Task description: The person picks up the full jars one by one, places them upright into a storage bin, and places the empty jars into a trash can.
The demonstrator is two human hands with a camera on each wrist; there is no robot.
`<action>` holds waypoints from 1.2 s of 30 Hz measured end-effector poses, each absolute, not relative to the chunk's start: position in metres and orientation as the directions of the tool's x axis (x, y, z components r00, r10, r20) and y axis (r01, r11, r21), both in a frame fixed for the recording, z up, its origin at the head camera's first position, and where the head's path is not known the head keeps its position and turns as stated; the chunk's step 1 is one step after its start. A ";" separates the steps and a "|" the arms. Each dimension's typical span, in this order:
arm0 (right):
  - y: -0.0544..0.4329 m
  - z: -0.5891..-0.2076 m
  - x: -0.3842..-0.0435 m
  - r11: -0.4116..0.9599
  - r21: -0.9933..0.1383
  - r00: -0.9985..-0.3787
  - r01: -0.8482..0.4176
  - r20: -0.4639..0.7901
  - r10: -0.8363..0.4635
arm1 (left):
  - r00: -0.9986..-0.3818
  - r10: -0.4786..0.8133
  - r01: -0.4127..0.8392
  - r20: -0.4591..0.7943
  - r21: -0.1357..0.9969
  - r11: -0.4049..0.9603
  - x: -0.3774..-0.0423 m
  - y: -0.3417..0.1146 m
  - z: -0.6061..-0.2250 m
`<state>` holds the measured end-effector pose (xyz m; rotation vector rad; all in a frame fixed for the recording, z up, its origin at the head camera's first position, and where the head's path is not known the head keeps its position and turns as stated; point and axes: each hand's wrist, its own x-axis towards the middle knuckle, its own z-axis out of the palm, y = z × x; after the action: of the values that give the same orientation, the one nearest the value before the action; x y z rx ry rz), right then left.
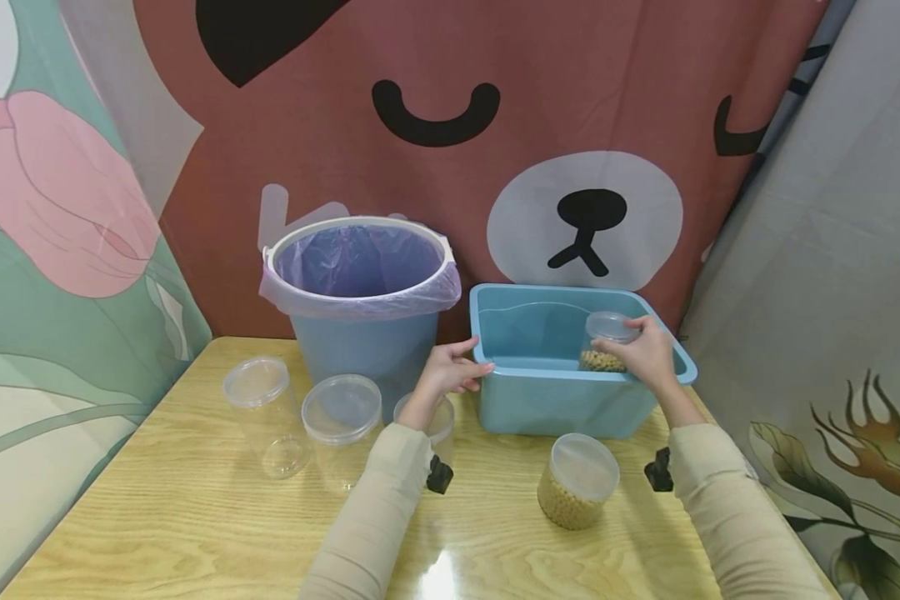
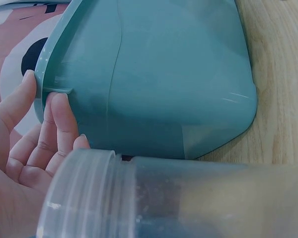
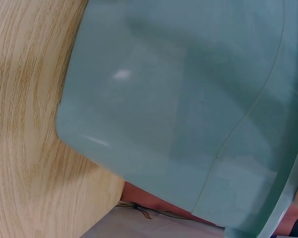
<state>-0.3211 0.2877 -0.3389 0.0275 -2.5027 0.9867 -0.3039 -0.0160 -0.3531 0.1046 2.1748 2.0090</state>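
My left hand (image 1: 450,371) pinches the left end of the rim of a blue plastic tub (image 1: 562,407). The left wrist view shows its thumb on one side of the rim and the fingers (image 2: 64,116) tucked under the other. Over the tub's right side, my right hand (image 1: 648,354) grips a clear lidded jar (image 1: 606,328) part-filled with yellowish beans; its lower part is hidden behind the tub's front wall. In the right wrist view the tub's side (image 3: 139,109) fills most of the picture and the right hand is barely in sight.
Another lidded jar of beans (image 1: 579,482) stands in front of the tub. Bean-free clear jars stand at left (image 1: 257,385), beside it (image 1: 342,412) and behind my left wrist (image 1: 438,421). A blue bucket (image 1: 363,346) with a purple liner is at the back.
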 end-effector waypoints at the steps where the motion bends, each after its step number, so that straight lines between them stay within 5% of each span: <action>1: 0.288 -0.338 -0.321 0.750 -0.638 -0.904 -0.175 0.405 0.133 | -0.981 0.172 -0.069 -0.084 0.994 0.086 -0.304 -0.016 -0.353; 10: 0.288 -0.335 -0.323 0.791 -0.596 -0.953 -0.140 0.298 0.055 | -0.982 0.167 -0.066 -0.084 0.992 0.109 -0.303 -0.017 -0.354; 25: 0.289 -0.335 -0.325 0.805 -0.579 -0.955 -0.129 0.290 0.056 | -0.984 0.162 -0.055 -0.076 0.990 0.133 -0.305 -0.016 -0.353; 36: 0.293 -0.327 -0.325 0.801 -0.596 -0.990 -0.051 0.136 0.038 | -0.984 0.162 -0.056 -0.078 0.989 0.136 -0.305 -0.017 -0.354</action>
<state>-0.3251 0.2930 -0.3272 0.0102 -2.8464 0.9485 -0.3054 -0.0169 -0.3543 0.1052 2.2368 1.9591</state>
